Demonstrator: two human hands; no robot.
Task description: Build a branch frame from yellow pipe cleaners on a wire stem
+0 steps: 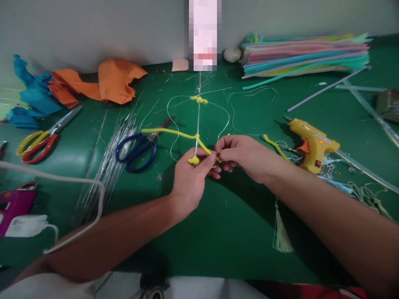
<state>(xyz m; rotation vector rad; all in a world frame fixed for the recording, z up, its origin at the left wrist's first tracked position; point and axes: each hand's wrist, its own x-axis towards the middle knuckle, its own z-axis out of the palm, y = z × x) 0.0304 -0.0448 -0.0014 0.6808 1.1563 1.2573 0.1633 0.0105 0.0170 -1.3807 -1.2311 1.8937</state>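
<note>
A thin wire frame [198, 112] with curved loops lies on the green table [237, 224], tied with yellow pipe cleaner at the top and bottom. A long yellow pipe cleaner [170, 132] runs across its central rod. My left hand [190, 178] pinches the frame's lower end beside a yellow knot. My right hand [241, 155] is closed on the pipe cleaner's right end, touching the left hand's fingertips.
Blue-handled scissors [135, 150] and a bundle of straight wires [110, 166] lie left of the frame. Yellow-red scissors [40, 139], orange and blue paper [102, 83] sit further left. A yellow glue gun [311, 145] lies right, coloured straws [305, 56] at the back, a white cable [77, 182] near left.
</note>
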